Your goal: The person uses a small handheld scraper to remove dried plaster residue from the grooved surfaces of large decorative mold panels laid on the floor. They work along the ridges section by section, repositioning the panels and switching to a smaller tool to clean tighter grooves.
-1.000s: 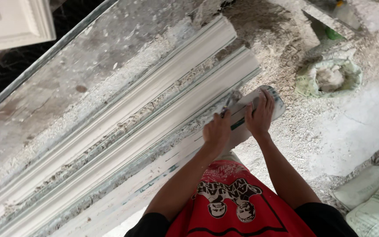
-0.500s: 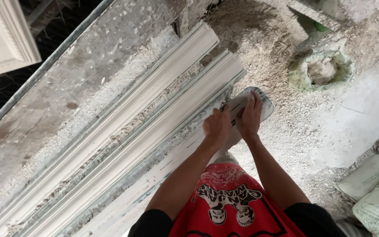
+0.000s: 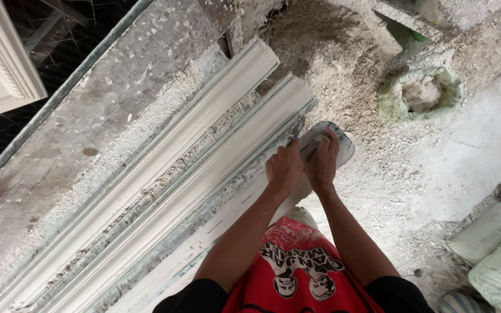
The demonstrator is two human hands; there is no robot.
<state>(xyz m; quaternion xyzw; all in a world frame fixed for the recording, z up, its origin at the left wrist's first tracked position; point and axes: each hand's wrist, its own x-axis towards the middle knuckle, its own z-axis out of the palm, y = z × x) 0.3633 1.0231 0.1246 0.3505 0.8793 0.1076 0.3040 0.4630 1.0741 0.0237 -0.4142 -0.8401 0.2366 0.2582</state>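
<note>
Both hands, left hand (image 3: 284,168) and right hand (image 3: 323,159), still grip the flat scraper (image 3: 326,145), now slid nearer the white moulding (image 3: 204,168) end.

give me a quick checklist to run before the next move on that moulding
1. Both hands on the flat tool: ok, left hand and right hand press on the tool.
2. Tool meets the near moulding strip: ok, at its end.
3. Strip lies flat on the bench: ok.
4. Far moulding strip out of the way: ok, apart.
5. Tool's working face: cannot tell, hidden.
6. Footing: not ok, rubble covers the floor.
</note>
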